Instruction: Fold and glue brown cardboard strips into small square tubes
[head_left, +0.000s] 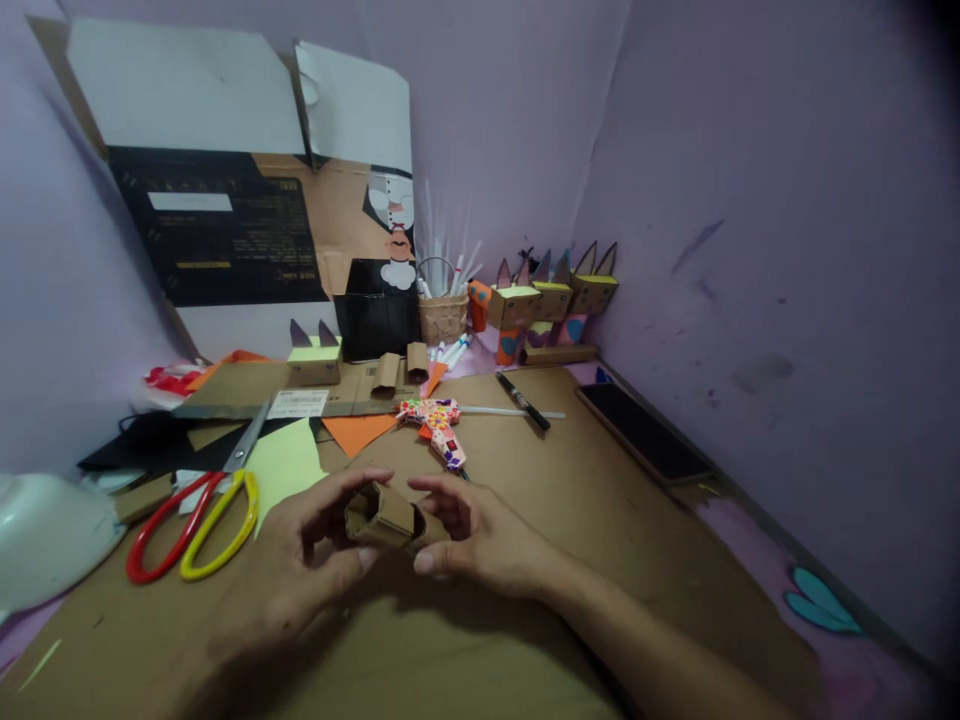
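Low over the cardboard-covered table, my left hand [319, 540] curls its fingers and thumb round a small folded cardboard tube [394, 515], whose open end faces left. Against its right end sits a curved cardboard piece [429, 528], pinched between the thumb and fingers of my right hand [469, 530]. Whether the two pieces are joined I cannot tell. Just beyond my hands lies a floral-patterned glue gun [442, 430]. Scissors [217, 510] with one red and one yellow handle lie left of my left hand, partly on light green paper [289, 465].
Several cat-eared cardboard figures [517, 305] stand at the back right beside a basket [444, 318] of markers and sticks. A black marker [523, 402] and a phone [641, 430] lie to the right. Two cardboard pieces [386, 374] and a cardboard cat head [315, 358] sit behind.
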